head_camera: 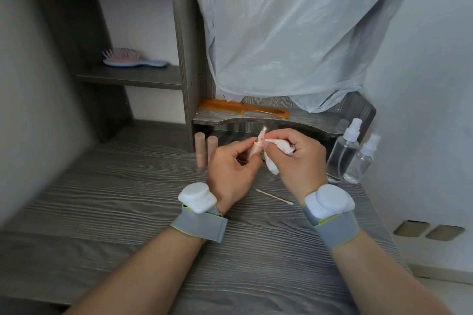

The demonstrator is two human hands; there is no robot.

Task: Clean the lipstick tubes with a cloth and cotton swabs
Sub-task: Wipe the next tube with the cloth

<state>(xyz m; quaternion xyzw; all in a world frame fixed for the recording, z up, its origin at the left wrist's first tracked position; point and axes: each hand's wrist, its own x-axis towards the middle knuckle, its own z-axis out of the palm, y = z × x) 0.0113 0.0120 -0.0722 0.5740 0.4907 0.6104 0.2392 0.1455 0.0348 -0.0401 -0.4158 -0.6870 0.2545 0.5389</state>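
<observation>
Pinching the pink lipstick tube between thumb and curled fingertips, the left hand holds it tilted above the desk, upper end pointing up and away. Right beside it, the right hand has its fingers curled round a crumpled white cloth (red smudges on it), and a fold of that cloth is pressed to the tube's upper end. Capped or not is hard to say, since the cloth covers it. Both hands meet over the grey wood-grain desk, each wrist in a grey band with a white puck. Down on the desk, a cotton swab lies between the two wrists. Two more tubes stand upright side by side, just left of the left hand. Off to the right, two clear spray bottles stand by the wall. Behind, an orange comb lies on the low shelf under a hanging plastic bag, and a hairbrush sits on a shelf farther left.
</observation>
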